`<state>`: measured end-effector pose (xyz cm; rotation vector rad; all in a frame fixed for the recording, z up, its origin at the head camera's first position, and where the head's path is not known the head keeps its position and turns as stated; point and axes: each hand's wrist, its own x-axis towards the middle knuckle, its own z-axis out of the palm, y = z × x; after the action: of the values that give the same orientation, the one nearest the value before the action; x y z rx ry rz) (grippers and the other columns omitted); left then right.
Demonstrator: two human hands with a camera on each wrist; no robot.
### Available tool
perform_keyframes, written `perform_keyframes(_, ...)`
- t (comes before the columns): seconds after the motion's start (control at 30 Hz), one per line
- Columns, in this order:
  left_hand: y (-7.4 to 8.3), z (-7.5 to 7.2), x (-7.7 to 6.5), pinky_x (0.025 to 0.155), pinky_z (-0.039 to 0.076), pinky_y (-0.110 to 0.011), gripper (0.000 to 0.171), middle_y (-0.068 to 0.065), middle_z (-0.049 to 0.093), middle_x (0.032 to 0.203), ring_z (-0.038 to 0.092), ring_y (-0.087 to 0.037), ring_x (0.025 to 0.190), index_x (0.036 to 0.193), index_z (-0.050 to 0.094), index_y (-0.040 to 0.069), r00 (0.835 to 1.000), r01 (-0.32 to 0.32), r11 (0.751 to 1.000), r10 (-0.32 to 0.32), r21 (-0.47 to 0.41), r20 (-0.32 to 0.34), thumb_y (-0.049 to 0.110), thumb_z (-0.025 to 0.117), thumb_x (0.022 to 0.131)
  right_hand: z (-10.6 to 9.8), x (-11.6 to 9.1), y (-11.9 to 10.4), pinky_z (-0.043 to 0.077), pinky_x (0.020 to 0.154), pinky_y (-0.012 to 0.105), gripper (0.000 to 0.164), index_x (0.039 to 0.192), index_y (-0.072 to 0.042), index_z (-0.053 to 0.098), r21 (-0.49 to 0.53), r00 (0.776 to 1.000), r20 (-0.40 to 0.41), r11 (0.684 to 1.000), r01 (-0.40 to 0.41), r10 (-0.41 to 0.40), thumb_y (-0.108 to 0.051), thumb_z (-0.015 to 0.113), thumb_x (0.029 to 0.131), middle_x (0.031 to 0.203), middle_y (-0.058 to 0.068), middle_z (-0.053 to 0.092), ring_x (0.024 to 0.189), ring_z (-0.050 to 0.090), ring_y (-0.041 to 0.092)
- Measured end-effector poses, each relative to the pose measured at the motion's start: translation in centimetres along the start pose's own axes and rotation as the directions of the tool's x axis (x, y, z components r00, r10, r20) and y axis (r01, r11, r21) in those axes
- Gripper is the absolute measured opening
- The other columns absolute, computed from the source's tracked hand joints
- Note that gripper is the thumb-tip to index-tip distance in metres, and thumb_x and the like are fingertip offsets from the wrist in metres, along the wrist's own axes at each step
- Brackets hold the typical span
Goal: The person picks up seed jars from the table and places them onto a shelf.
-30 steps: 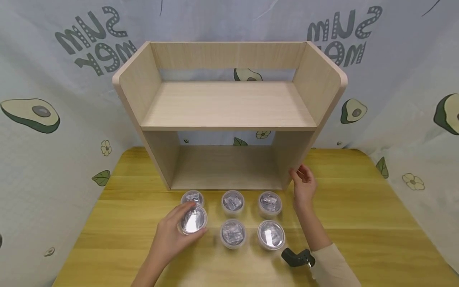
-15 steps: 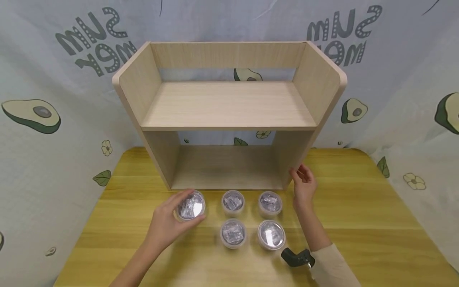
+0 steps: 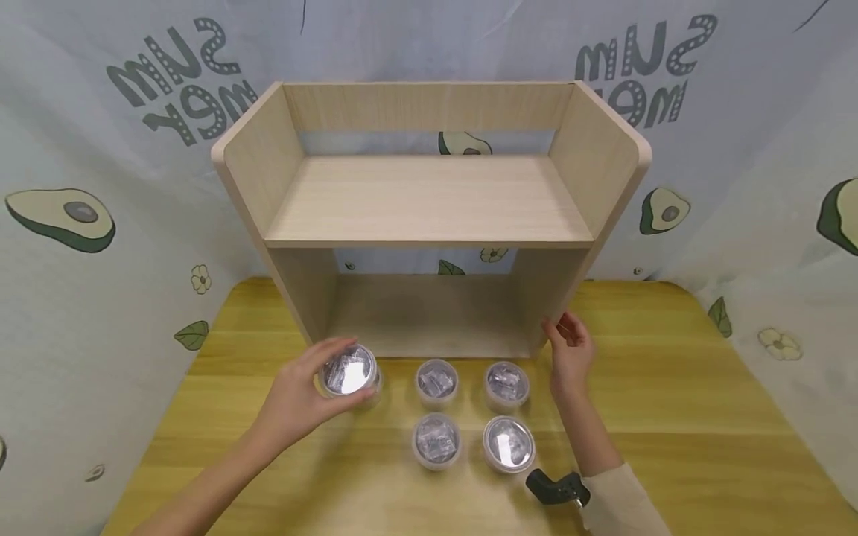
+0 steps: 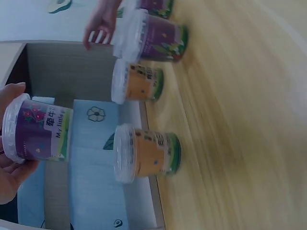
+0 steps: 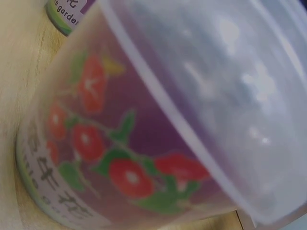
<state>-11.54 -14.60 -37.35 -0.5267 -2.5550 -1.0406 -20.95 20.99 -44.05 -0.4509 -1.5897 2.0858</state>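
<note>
A lidded plastic cup (image 3: 348,370) with a purple flower label is held off the table in my left hand (image 3: 295,391), thumb on one side and fingers on the other. In the left wrist view this cup (image 4: 43,129) hangs apart from the orange-labelled cup (image 4: 148,152). Another cup (image 3: 375,385) lies mostly hidden behind the held one in the head view. My right hand (image 3: 571,361) touches the front edge of the right side panel of the wooden shelf (image 3: 432,201), its fingers loosely bent and no cup in them.
Further lidded cups stand right of my left hand: a back middle one (image 3: 436,381), a front middle one (image 3: 436,441), a back right one (image 3: 506,383) and a front right one (image 3: 509,444). A black angled piece (image 3: 555,487) sits by the right sleeve.
My left hand has carried the held cup away from me and slightly left, from in front of the back left cup to near the shelf's front edge. The right hand stays put.
</note>
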Motion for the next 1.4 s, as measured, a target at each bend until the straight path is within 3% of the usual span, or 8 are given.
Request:
perform_keyframes(0.3,0.2,-2.4,2.4,0.080,0.053,-0.035,0.065,-0.004,0.059,0.123,0.057,-0.024,0.111,0.123,0.059,0.014,0.997,-0.018,0.999,0.021,-0.034,0.079,0.033,0.083,0.065,-0.2,0.0,0.3,0.047,0.075,0.012,0.023,0.095,-0.019,0.064,-0.011,1.000,0.013,1.000,0.006,-0.006,0.000,0.067,0.081,0.090,-0.009,0.062,0.091,0.055,0.009)
perform_keyframes(0.67,2.2,-5.6,5.6,0.075,0.054,-0.034,0.065,-0.002,0.063,0.117,0.061,-0.018,0.101,0.121,0.061,0.015,0.993,-0.100,0.994,0.096,0.044,0.071,0.035,0.083,0.064,-0.1,0.1,0.2,0.046,0.074,0.011,0.023,0.095,-0.019,0.064,-0.029,1.000,0.018,1.000,0.001,0.000,-0.001,0.067,0.081,0.091,-0.009,0.061,0.090,0.054,0.010)
perform_keyframes(0.87,2.9,-6.4,7.9,0.068,0.052,-0.030,0.062,-0.003,0.064,0.117,0.063,-0.017,0.095,0.122,0.061,0.016,0.993,-0.099,0.994,0.096,0.049,0.069,0.034,0.082,0.066,-0.2,0.1,0.3,0.046,0.069,0.012,0.025,0.091,-0.021,0.065,-0.024,1.000,0.013,0.999,0.021,-0.020,0.001,0.068,0.080,0.087,-0.008,0.061,0.083,0.056,0.009)
perform_keyframes(1.07,3.7,-7.6,9.6,0.066,0.048,-0.022,0.062,-0.001,0.063,0.118,0.061,-0.013,0.092,0.123,0.061,0.017,0.992,-0.114,0.992,0.111,0.047,0.067,0.034,0.081,0.067,-0.4,0.2,0.4,0.048,0.069,0.011,0.023,0.096,-0.018,0.065,-0.037,0.999,0.045,0.999,0.029,-0.027,-0.002,0.069,0.080,0.091,-0.006,0.060,0.085,0.056,0.010)
perform_keyframes(1.4,6.4,-10.9,13.4,0.068,0.044,-0.018,0.055,-0.003,0.061,0.118,0.054,-0.015,0.086,0.125,0.060,0.021,0.994,0.037,0.998,-0.031,-0.058,0.102,0.031,0.077,0.073,-0.5,0.0,0.3,0.047,0.069,0.010,0.023,0.101,-0.017,0.065,-0.084,0.999,0.041,0.996,0.036,-0.033,-0.005,0.068,0.082,0.094,-0.005,0.059,0.087,0.054,0.011)
